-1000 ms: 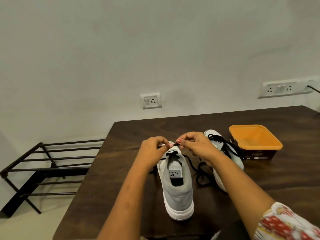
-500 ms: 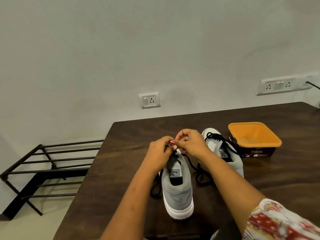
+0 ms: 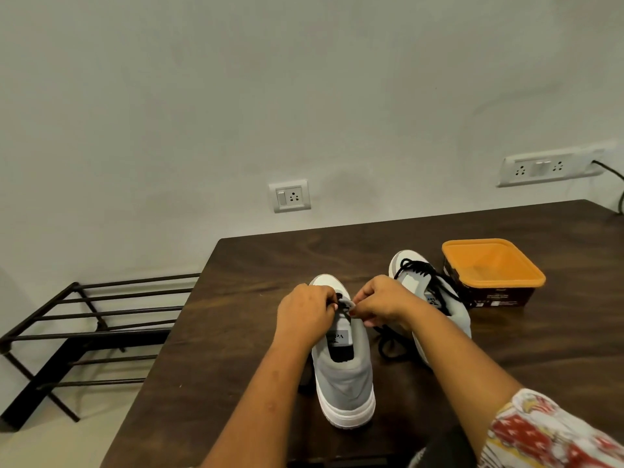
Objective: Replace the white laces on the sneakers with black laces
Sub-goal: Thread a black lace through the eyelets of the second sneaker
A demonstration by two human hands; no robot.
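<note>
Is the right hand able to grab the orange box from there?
Probably yes, but not straight away. The right hand is pinching a lace, and the other sneaker lies between it and the orange box, so it would reach over.

Both forearms [image 3: 270, 393] stretched forward, left hand [image 3: 305, 312] and right hand [image 3: 380, 304] nearly touching, fingers curled: left pinching the lace [image 3: 338, 295], right the sneaker [image 3: 344, 376].

Right sleeve [image 3: 553, 430] white (red-and-yellow print).
</note>
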